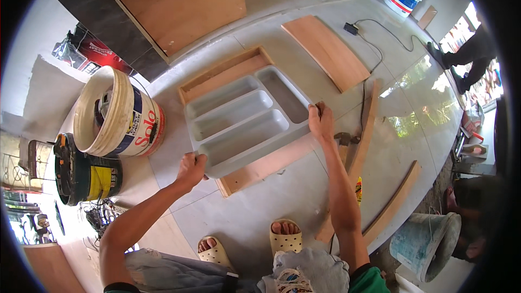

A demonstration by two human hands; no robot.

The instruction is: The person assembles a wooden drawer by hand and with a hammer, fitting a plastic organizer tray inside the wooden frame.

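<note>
A grey plastic cutlery tray [244, 152] with several compartments is held by both my hands over a wooden drawer frame [222, 73] on the tiled floor. My left hand [192, 168] is closed on its near left corner. At the right edge, my right hand [321, 119] grips the tray with the thumb on top. The drawer frame shows at the tray's far side, and its pale wooden near part [266, 167] at the near side. The tray hides the rest of the frame, so I cannot tell whether the two touch.
On the left stand a white bucket [146, 130] and a black bucket [81, 171]. A wooden board [325, 51], long wooden strips [393, 203] and a hammer [345, 139] lie on the right. A black cable [379, 49] crosses the floor. A grey bucket [418, 244] stands near right; a person's legs [469, 57] show far right.
</note>
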